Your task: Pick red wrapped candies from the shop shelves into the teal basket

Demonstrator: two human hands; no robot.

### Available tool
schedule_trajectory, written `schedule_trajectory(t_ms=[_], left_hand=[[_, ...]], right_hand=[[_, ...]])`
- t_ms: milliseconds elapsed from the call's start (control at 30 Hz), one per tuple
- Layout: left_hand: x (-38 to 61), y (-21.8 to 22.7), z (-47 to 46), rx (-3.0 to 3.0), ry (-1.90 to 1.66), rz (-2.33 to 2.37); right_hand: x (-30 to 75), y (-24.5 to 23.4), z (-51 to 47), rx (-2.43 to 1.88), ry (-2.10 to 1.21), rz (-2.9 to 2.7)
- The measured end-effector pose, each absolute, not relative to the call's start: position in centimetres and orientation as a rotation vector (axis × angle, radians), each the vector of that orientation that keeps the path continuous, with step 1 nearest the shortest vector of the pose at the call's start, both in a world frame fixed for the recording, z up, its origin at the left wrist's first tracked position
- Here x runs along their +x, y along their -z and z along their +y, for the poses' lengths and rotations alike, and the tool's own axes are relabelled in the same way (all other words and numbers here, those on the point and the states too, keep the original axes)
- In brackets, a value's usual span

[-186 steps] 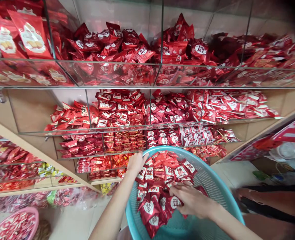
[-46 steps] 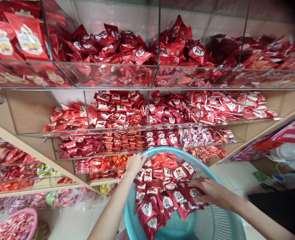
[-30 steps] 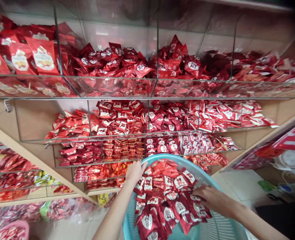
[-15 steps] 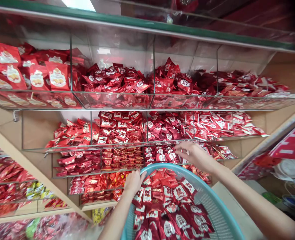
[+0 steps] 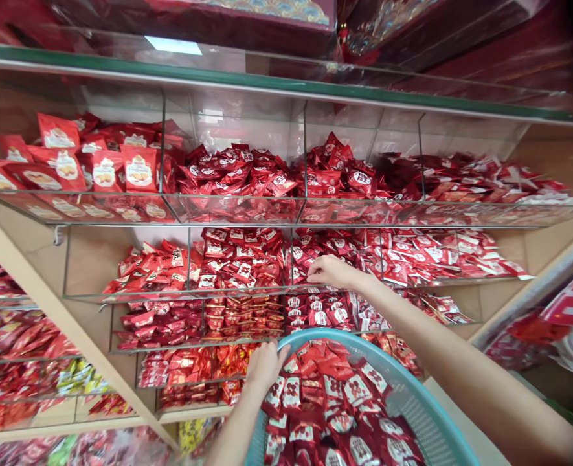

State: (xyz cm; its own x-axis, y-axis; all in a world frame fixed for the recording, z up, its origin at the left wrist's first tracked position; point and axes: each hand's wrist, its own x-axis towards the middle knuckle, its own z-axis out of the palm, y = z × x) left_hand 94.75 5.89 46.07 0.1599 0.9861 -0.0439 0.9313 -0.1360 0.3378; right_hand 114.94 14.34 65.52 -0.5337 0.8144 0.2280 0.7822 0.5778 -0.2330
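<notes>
My left hand (image 5: 265, 364) is closed on the rim of a teal plastic basket (image 5: 412, 382), thumb over the edge. Inside lie many small red packets (image 5: 357, 388) with white labels, brighter red at the far side and darker near me. My right hand (image 5: 333, 271) reaches over the basket to the second shelf row, in front of a compartment of dark red packets (image 5: 310, 246). Its fingers are curled together at the packets by the clear front panel; what they hold, if anything, is hidden.
Clear dividers and front panels split the tiered shelves into compartments of red packets (image 5: 240, 259). Larger red cookie packets (image 5: 106, 171) fill the top left. A slanted wooden post (image 5: 72, 330) stands at left, with more candy beyond. Dark red boxes (image 5: 193, 19) sit above the glass shelf edge.
My right hand has moved up and left, from above the basket's far rim to the second-row compartment. My left hand stays on the rim. The view has tilted slightly upward.
</notes>
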Motion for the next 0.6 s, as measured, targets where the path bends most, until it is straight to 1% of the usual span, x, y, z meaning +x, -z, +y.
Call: schedule_trajectory(t_ms=[333,467,600], left_hand=[[94.7,-46.1,5.9,2.158,-0.268,1.858],[94.7,-46.2,5.9,2.18,-0.257,1.86],[94.8,-46.5,5.9,2.188,-0.243,1.846]], right_hand=[[117.3,-66.8,13.8,-1.386,0.035,-2.259],[117.8,-68.5,11.9,-1.3,-0.021,-2.037],[117.8,-69.5,7.7,-1.195,-0.187,-1.809]])
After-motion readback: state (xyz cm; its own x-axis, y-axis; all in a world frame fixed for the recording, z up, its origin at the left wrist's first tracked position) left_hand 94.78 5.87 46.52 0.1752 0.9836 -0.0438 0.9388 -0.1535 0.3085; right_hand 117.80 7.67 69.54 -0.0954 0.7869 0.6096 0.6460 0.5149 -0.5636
